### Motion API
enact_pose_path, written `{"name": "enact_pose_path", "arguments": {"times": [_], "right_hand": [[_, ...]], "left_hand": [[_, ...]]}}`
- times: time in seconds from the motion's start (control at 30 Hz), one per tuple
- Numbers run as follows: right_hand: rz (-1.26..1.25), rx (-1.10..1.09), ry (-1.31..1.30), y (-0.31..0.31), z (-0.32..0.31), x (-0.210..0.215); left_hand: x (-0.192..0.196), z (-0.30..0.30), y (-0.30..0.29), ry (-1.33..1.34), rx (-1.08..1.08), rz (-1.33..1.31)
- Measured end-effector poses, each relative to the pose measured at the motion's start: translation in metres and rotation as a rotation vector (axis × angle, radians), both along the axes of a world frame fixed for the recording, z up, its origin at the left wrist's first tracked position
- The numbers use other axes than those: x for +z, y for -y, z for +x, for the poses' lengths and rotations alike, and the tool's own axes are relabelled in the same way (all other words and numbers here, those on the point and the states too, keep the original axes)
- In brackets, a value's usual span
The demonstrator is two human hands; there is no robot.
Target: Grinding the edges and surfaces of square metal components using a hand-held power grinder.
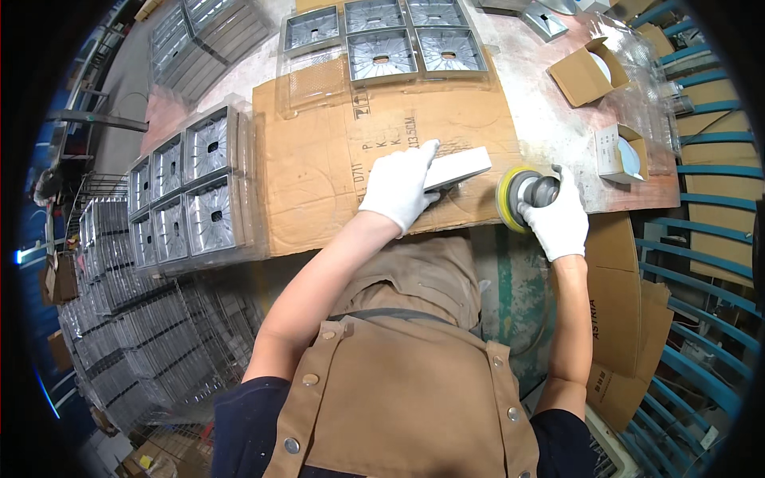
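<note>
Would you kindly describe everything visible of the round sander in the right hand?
The round sander has a yellow-edged disc, a pale grey middle and a dark, rounded top that looks like plastic. It is tipped sideways, disc facing left, by the right edge of the cardboard sheet. The gloved right hand grips its dark top. Whether it spins or touches the cardboard is unclear.

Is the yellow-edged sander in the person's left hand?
No: the right hand grips the sander, while the left hand holds a pale rectangular piece.

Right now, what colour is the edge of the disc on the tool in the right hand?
The disc's edge is yellow, best seen in the head view.
</note>
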State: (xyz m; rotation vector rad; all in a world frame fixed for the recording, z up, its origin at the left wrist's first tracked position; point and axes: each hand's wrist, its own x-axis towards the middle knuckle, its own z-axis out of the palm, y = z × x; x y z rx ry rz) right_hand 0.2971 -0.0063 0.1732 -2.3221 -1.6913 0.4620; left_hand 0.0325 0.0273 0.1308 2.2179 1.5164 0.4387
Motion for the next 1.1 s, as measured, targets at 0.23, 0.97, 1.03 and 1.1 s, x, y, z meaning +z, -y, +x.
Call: {"name": "enact_pose_path", "arguments": {"times": [0.23,0.97,1.03,1.1], "right_hand": [[0.0,-0.01,-0.01,0.013,-0.001,-0.002],[0.15,0.12,-0.008,-0.003,-0.024,0.037],[0.172,0.218,-0.004,-0.009,-0.042,0.039],[0.197,0.31,0.005,-0.015,-0.063,0.04]], "left_hand": [[0.011,0.0,-0.002,-0.207,-0.066,0.085],[-0.122,-0.03,0.023,0.703,0.195,-0.318],[-0.122,-0.031,0.023,0.656,0.174,-0.356],[-0.113,-0.029,0.022,0.68,0.185,-0.293]]}}
